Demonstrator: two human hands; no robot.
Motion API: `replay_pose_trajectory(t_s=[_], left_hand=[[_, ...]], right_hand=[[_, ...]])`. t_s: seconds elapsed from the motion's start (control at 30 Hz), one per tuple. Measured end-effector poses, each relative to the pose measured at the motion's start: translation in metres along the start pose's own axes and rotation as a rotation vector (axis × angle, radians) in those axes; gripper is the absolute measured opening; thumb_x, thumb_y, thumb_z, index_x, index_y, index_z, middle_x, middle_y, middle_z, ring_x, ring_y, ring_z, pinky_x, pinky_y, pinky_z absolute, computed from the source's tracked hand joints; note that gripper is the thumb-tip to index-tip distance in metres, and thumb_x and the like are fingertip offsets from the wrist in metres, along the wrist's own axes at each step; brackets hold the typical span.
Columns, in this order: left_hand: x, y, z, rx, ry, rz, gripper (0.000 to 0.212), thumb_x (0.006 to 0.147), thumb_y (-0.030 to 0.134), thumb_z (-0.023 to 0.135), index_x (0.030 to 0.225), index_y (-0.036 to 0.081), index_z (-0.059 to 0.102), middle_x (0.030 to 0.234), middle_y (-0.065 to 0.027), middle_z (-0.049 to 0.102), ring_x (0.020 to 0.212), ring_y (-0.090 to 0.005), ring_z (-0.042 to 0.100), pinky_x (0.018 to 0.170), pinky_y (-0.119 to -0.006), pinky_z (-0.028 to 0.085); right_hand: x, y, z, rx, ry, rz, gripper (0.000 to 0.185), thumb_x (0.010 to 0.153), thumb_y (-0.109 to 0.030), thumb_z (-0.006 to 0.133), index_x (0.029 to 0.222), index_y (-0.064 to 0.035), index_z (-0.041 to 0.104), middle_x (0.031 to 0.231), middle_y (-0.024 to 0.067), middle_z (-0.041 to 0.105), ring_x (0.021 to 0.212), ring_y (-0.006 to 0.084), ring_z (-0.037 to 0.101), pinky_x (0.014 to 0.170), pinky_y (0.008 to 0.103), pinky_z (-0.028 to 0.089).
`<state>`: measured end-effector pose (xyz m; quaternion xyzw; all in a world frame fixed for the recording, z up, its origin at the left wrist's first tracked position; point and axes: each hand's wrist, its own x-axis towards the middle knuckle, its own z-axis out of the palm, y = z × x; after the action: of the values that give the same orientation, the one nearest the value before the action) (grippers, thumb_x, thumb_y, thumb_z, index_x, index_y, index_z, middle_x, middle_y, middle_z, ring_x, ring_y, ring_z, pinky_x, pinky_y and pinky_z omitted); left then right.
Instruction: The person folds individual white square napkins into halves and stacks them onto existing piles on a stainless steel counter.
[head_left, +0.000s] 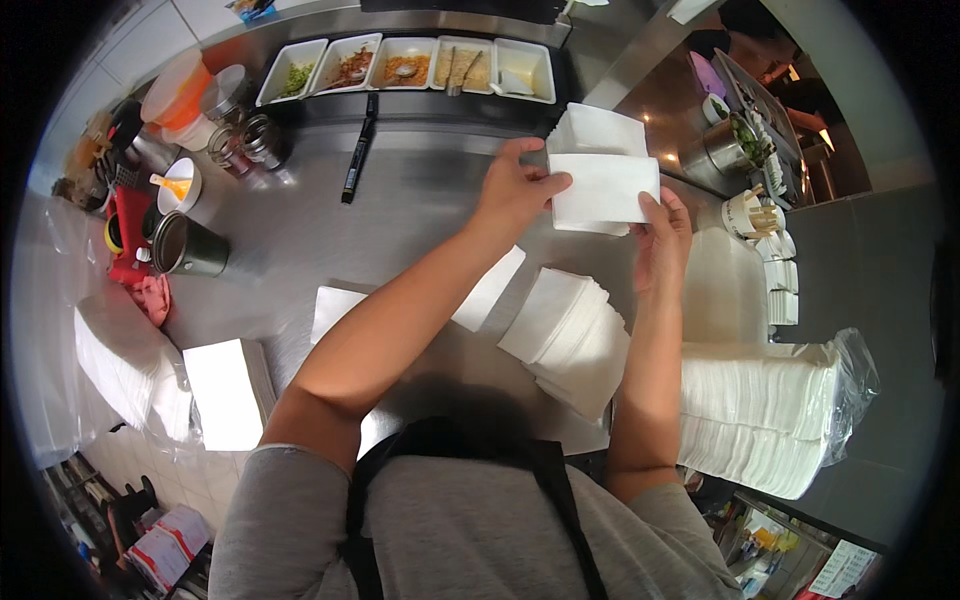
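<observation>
My left hand (517, 180) pinches the left edge of a white folded paper napkin (606, 187) between thumb and fingers. At its lower right corner, my right hand (666, 225) grips the same napkin. Directly beneath and behind it is a stack of white napkins (600, 131) near the back right of the steel counter. A fanned pile of napkins (570, 330) lies between my forearms. Two loose napkins, one left (334, 309) and one nearer the middle (491, 289), are partly covered by my left arm. A squared napkin stack (225, 394) stands at the front left.
White topping trays (405, 64) line the counter's back, with a black marker (360, 154) before them. Jars (262, 141), a dark metal cup (189, 244) and a white bowl (180, 186) stand left. Plastic-wrapped napkins (757, 420) and a cup of wooden sticks (744, 214) are right.
</observation>
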<state>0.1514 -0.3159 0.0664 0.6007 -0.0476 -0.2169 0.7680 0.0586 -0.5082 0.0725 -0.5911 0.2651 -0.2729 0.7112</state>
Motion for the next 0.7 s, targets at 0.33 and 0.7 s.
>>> replay_pose_trajectory(t_s=[0.33,0.7], left_hand=[[0.062,-0.056,0.029,0.225,0.143,0.098,0.062,0.082,0.002,0.081,0.134,-0.005,0.049,0.099,-0.0160,0.072,0.084,-0.0183,0.070,0.066,-0.031,0.058],[0.065,-0.071,0.031,0.215,0.245,0.137,0.057,0.076,0.011,0.085,0.124,-0.001,0.056,0.088,-0.0110,0.074,0.080,-0.0205,0.072,0.077,-0.034,0.058]], right_hand=[[0.051,0.044,-0.024,-0.309,0.091,0.009,0.034,0.091,-0.020,0.075,0.117,-0.0002,0.064,0.101,0.0027,0.064,0.092,0.0118,0.057,0.085,0.0280,0.046],[0.050,0.059,-0.027,-0.337,0.070,0.024,0.033,0.092,-0.024,0.074,0.116,-0.0025,0.064,0.103,0.0009,0.065,0.093,0.0101,0.056,0.084,0.0263,0.043]])
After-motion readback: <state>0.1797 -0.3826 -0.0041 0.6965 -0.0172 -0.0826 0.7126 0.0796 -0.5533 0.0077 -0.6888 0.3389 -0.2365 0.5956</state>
